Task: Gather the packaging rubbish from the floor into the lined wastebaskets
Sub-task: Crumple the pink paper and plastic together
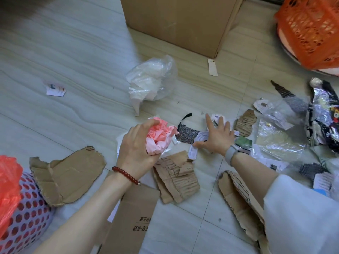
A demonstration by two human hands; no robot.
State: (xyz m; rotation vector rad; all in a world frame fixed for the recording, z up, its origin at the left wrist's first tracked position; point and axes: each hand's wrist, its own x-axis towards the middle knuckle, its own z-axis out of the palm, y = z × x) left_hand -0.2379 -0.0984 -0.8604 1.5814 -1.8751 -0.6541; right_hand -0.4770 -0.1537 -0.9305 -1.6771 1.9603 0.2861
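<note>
Left grip (137, 147) clutches pink wad (158, 137); right grip (216, 136) spread.

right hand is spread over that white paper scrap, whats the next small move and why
Probably close the right hand on the crumpled white paper under it. Its fingers are spread open just over the scrap, while the left hand already grips a pink plastic wad, so it looks unable to take more.
</note>
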